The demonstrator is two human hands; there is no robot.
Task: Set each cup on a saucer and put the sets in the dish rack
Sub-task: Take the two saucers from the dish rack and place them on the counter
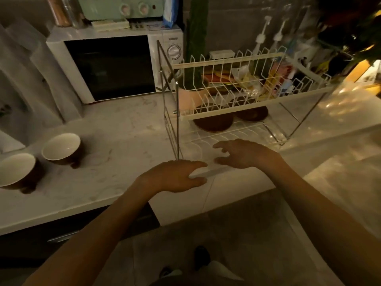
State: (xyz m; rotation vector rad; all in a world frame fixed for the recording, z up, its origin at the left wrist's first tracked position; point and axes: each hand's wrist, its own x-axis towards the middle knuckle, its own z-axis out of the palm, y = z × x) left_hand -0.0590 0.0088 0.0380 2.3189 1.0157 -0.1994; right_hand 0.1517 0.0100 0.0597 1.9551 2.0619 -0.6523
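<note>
Two brown cups with cream insides stand on the marble counter at the left, one (pixel 61 148) nearer the middle and one (pixel 17 172) at the frame's edge. A two-tier wire dish rack (pixel 231 62) stands right of centre. On its lower tier lie two dark brown saucers, one (pixel 213 122) in front and one (pixel 252 114) behind to the right, partly hidden by the upper tier. My left hand (pixel 177 175) hovers palm down at the rack's front left corner, fingers apart and empty. My right hand (pixel 243 154) is spread over the lower tier's front, holding nothing.
A white microwave (pixel 115 65) sits at the back left with a green appliance on top. A pink pot with a tall cactus (pixel 195 38) stands behind the rack. Clutter and bottles fill the back right. The counter's front edge runs just below my left hand.
</note>
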